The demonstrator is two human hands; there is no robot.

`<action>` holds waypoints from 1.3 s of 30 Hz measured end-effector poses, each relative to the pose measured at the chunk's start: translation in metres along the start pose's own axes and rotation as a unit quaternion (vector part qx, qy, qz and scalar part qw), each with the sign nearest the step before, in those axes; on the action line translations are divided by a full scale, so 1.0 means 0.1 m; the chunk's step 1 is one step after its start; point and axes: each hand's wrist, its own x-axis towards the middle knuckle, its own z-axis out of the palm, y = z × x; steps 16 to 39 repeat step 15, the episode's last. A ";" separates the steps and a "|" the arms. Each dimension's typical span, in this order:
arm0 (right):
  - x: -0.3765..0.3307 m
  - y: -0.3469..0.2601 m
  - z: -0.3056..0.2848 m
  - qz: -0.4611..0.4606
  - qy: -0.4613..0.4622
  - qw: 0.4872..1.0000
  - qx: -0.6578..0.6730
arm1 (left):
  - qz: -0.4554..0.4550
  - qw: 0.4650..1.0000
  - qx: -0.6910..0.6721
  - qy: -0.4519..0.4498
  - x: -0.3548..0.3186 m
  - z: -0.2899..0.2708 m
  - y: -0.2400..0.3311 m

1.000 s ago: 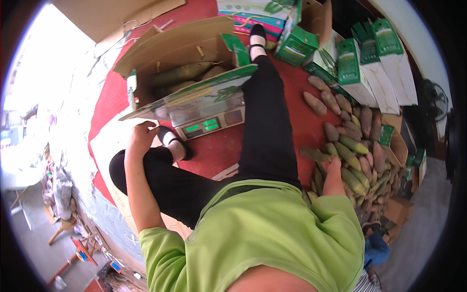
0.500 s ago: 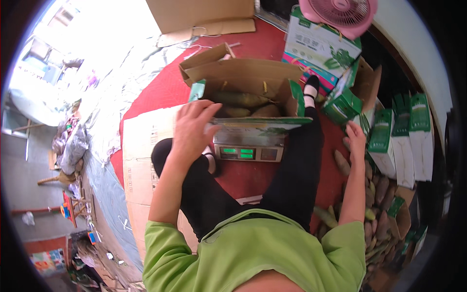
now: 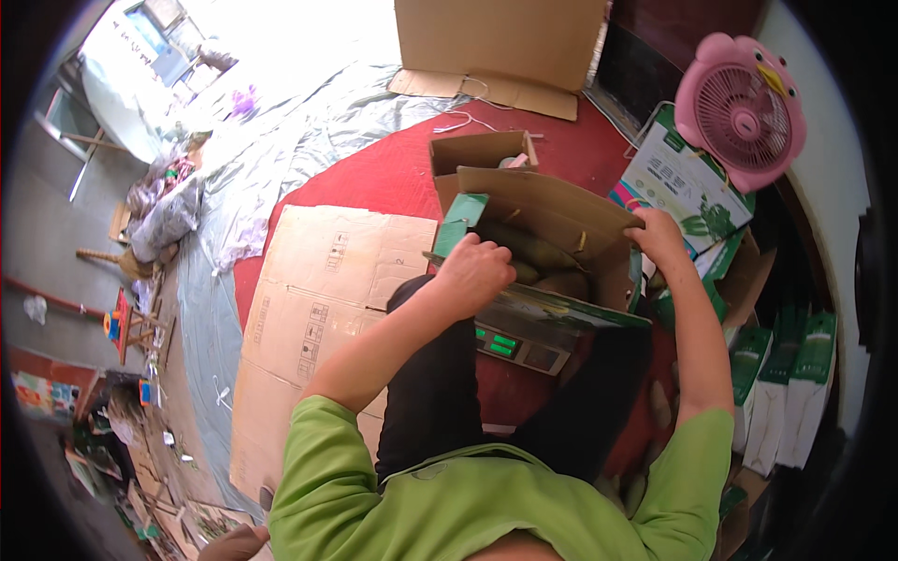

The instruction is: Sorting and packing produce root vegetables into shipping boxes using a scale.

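Observation:
An opened cardboard carton with green-and-white outer faces stands on a scale with a lit green display, between my legs. Several long, greenish-brown root vegetables lie in it. My left hand is at the near left corner, its bent fingers closed on the edge by the green side flap. Over at the far right corner, my right hand pinches the end of the tall brown back flap. Part of the scale is hidden under the carton's front.
Flattened cardboard lies left on the red floor covering. A smaller open box sits behind the carton. At right are a pink fan, a printed white-green carton and upright green-white boxes. Loose root vegetables lie beside my right leg.
My right hand has moved from the right side, near the green boxes, up to the carton's back flap. My left hand's fingers have curled at the carton's corner. The view has turned left.

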 end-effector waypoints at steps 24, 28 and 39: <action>0.54 -1.30 -0.19 -0.148 0.021 0.980 -0.129 | -0.111 0.992 -0.041 0.040 -0.77 -0.16 -0.76; 0.54 -1.30 -0.19 -0.148 0.021 0.980 -0.129 | -0.111 0.992 -0.041 0.040 -0.77 -0.16 -0.76; 0.54 -1.30 -0.19 -0.148 0.021 0.980 -0.129 | -0.111 0.992 -0.041 0.040 -0.77 -0.16 -0.76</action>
